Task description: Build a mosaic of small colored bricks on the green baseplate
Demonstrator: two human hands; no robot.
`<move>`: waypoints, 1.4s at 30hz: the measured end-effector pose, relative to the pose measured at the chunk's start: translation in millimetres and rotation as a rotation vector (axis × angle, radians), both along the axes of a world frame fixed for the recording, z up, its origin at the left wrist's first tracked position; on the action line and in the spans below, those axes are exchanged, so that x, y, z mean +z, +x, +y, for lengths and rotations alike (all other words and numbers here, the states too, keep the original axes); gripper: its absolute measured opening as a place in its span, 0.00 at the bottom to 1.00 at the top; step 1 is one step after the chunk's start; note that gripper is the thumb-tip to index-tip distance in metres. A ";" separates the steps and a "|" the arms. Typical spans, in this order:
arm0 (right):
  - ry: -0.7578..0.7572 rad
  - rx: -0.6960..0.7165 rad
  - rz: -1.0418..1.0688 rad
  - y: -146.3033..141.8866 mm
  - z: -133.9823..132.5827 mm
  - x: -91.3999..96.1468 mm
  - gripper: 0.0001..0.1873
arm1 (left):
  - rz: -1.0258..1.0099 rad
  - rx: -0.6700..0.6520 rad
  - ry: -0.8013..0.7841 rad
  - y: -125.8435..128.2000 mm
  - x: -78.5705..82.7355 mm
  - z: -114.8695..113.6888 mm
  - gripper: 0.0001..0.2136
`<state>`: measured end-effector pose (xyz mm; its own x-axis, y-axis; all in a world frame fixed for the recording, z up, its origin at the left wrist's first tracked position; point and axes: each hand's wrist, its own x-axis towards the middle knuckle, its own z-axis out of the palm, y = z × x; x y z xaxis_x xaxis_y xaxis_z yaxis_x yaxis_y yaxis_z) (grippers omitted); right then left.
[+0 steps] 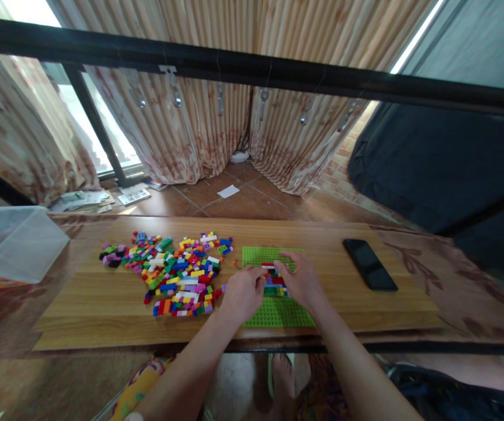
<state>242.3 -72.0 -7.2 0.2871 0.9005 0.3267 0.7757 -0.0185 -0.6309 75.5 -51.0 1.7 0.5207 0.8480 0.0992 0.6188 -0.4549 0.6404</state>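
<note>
On the wooden table (103, 316) lies a green plate (273, 317), likely light, stiff, best lifted by its edges; left hand (242, 290) curled, right hand (303, 282) arched, grips unclear, at its bricks (275, 281), probably hard, slick: pinch the sides.

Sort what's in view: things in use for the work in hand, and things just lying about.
In use:
green baseplate
bricks on it
loose brick pile, probably the supply

Lying about:
black phone
white sheet on the floor
</note>
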 end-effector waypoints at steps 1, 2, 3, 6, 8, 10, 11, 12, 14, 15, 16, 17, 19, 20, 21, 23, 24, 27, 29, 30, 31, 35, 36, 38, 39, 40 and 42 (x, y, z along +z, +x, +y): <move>-0.018 -0.005 -0.009 -0.9 0.8 -3.2 0.18 | 0.004 -0.002 0.004 0.5 -0.1 -0.3 0.15; -0.035 -0.009 -0.017 -2.0 1.5 -6.3 0.20 | 0.006 -0.004 0.007 0.9 -0.2 -0.6 0.15; -0.052 -0.013 -0.022 -3.0 2.0 -9.1 0.20 | 0.006 -0.007 0.008 1.2 -0.2 -0.8 0.15; -0.072 -0.019 -0.022 -5.3 3.3 -14.5 0.20 | 0.005 -0.014 0.002 1.4 0.4 -0.9 0.15; -0.062 -0.023 -0.011 -5.8 4.0 -16.0 0.18 | 0.004 -0.017 -0.001 1.0 1.2 -1.0 0.15; -0.053 -0.030 0.007 -5.8 5.0 -16.5 0.17 | 0.002 -0.019 -0.001 0.5 1.7 -1.1 0.15; -0.055 -0.037 0.018 -5.8 5.5 -16.5 0.17 | 0.004 -0.019 0.001 0.2 1.7 -1.2 0.15; -0.062 -0.045 0.031 -5.9 6.0 -16.4 0.16 | 0.008 -0.017 0.002 -0.2 1.6 -1.3 0.15; -0.088 -0.060 0.052 -6.5 6.8 -15.7 0.15 | 0.014 -0.011 0.004 -1.3 1.2 -1.3 0.15; -0.101 -0.069 0.059 -7.1 7.1 -15.2 0.15 | 0.012 -0.009 0.007 -2.2 1.1 -1.1 0.15; -0.112 -0.076 0.065 -7.8 7.2 -14.6 0.15 | 0.006 -0.004 0.010 -3.5 1.2 -0.6 0.15; -0.118 -0.082 0.070 -8.5 7.3 -14.1 0.14 | -0.001 0.001 0.014 -5.3 1.4 0.3 0.15; -0.119 -0.086 0.080 -9.8 7.2 -13.1 0.14 | -0.010 0.020 0.024 -10.6 2.7 3.3 0.14; -0.119 -0.085 0.084 -10.1 7.1 -12.7 0.14 | -0.009 0.037 0.028 -14.1 3.7 5.5 0.14; -0.120 -0.083 0.085 -10.0 7.1 -12.3 0.14 | -0.006 0.056 0.032 -18.3 5.0 8.3 0.14; -0.125 -0.072 0.086 -8.5 6.9 -11.3 0.13 | -0.008 0.094 0.038 -28.4 8.0 14.9 0.13; -0.127 -0.061 0.095 -7.2 6.7 -10.5 0.14 | -0.015 0.117 0.039 -34.2 9.8 18.6 0.13; -0.111 -0.034 0.180 -2.0 5.3 -5.9 0.17 | -0.036 0.209 0.041 -53.5 16.3 29.0 0.12; -0.067 -0.083 0.237 0.4 4.1 -1.0 0.20 | -0.025 0.262 0.038 -67.2 21.3 34.1 0.13; -0.050 -0.099 0.237 0.7 3.4 1.7 0.21 | -0.011 0.269 0.028 -74.0 23.8 35.8 0.13; -0.031 -0.117 0.227 0.4 2.7 4.4 0.21 | 0.005 0.259 0.014 -80.4 26.2 37.0 0.13; 0.046 -0.099 0.163 -7.5 0.9 12.0 0.20 | 0.037 0.126 -0.052 -100.1 30.7 37.5 0.13; 0.061 -0.086 0.144 -10.3 0.8 12.9 0.20 | 0.047 0.114 -0.056 -102.6 30.3 37.0 0.13; 0.080 -0.052 0.101 -15.5 0.8 13.7 0.19 | 0.098 0.143 -0.034 -104.0 28.0 35.7 0.13; 0.087 -0.034 0.081 -17.6 1.0 13.8 0.19 | 0.138 0.165 -0.010 -102.9 26.5 34.8 0.13; 0.092 -0.018 0.065 -19.2 1.2 13.8 0.19 | 0.180 0.182 0.023 -100.8 25.1 33.7 0.13; 0.095 0.002 0.043 -21.0 1.7 13.6 0.18 | 0.259 0.183 0.085 -94.4 22.9 30.9 0.13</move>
